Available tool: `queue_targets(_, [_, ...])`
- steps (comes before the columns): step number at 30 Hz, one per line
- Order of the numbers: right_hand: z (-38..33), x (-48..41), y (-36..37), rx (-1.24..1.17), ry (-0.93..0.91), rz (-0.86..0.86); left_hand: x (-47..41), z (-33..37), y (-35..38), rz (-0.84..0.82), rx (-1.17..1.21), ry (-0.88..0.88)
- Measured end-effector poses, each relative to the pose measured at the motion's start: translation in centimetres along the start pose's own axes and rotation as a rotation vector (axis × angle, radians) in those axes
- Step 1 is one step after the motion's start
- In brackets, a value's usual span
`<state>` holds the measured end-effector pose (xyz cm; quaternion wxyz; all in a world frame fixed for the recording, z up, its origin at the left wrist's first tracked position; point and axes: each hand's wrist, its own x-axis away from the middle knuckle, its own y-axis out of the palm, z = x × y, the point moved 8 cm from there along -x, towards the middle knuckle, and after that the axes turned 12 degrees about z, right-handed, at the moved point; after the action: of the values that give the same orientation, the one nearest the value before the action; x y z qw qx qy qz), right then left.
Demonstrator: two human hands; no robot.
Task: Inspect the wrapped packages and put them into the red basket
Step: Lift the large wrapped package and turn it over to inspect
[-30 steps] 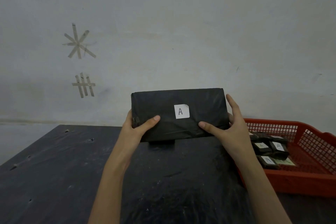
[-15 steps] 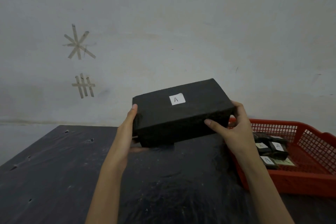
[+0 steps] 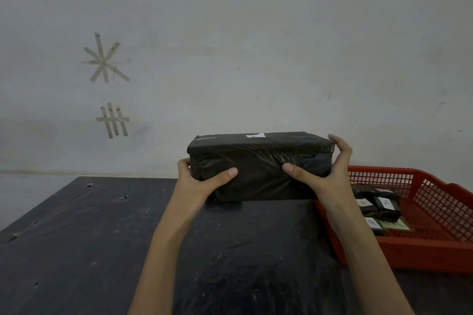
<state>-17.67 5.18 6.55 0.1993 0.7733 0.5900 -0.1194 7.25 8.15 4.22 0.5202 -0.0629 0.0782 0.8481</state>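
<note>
Above the dark table (image 3: 76, 250), left hand (image 3: 197, 184) and right hand (image 3: 330, 174) clamp a black-wrapped package (image 3: 258, 169) at both ends — red basket (image 3: 422, 253) of labelled parcels (image 3: 384, 203) at four o'clock — though the slick film could slide under the thumbs and drop it short.

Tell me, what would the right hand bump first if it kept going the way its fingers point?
The right hand grips the black wrapped package; its fingers point up and away, so past it the way looks free until the grey wall, though depth is unclear.
</note>
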Motion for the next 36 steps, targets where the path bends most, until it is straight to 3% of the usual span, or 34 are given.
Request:
queue_targets(21, [-0.1, 0.5, 0.0, 0.156, -0.113, 0.122, -1.2, -0.8, 0.0, 0.029, 0.032, 0.044])
queue_targets(27, [0.3, 0.4, 1.0, 0.062, -0.019, -0.116, -1.4, -0.9, -0.5, 0.075, 0.07, 0.004])
queue_targets(33, [0.4, 0.0, 0.4, 0.083, -0.043, -0.083, -0.9, -0.6, -0.4, 0.101, 0.055, -0.014])
queue_targets(36, [0.3, 0.0, 0.5, 0.145, -0.075, -0.15, -0.8, -0.5, -0.3, 0.103, 0.081, -0.033])
